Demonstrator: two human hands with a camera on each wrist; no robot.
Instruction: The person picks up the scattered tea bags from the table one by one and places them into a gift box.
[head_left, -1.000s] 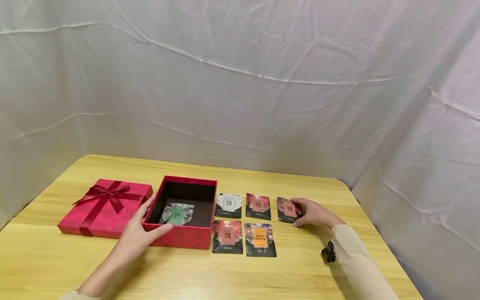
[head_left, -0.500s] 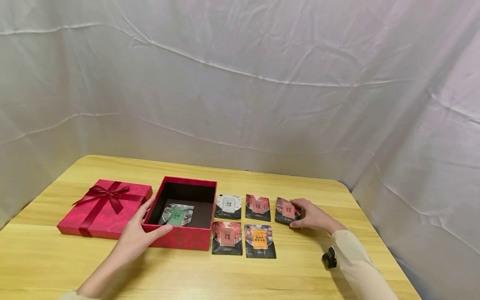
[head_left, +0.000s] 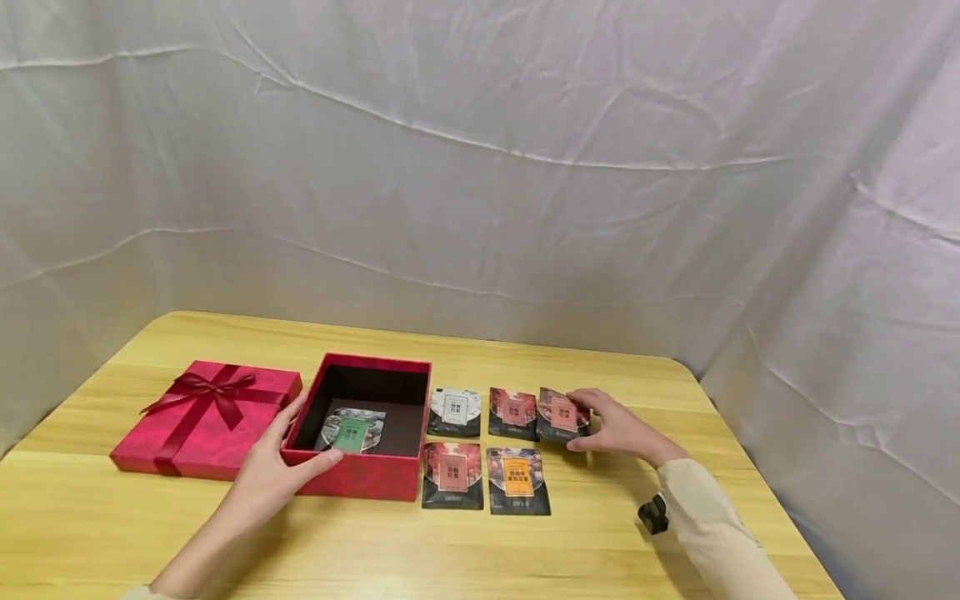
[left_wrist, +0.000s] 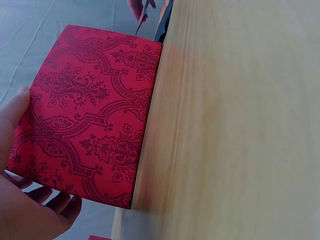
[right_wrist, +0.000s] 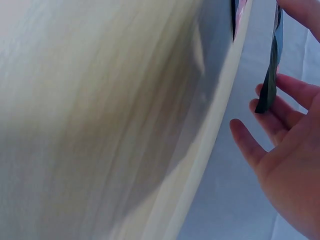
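1. An open red box (head_left: pixel 352 478) is holding one green-labelled packet (head_left: pixel 351 432), lying toward its near wall.
2. The left hand (head_left: pixel 272 463) is gripping the box's near-left corner — thumb at the front, fingers along the side.
3. The right hand (head_left: pixel 621 427) is pinching a pink-labelled packet (head_left: pixel 559 415), which is tilting just beside a flat red packet (head_left: pixel 513 414) on the tabletop (head_left: pixel 375 550).
4. The pinched packet is showing reddish artwork — black along its bottom.

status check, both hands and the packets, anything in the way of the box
Left hand holds red box. Right hand pinches a red-label packet. Box open, green-label packet inside. Nothing across the opening.
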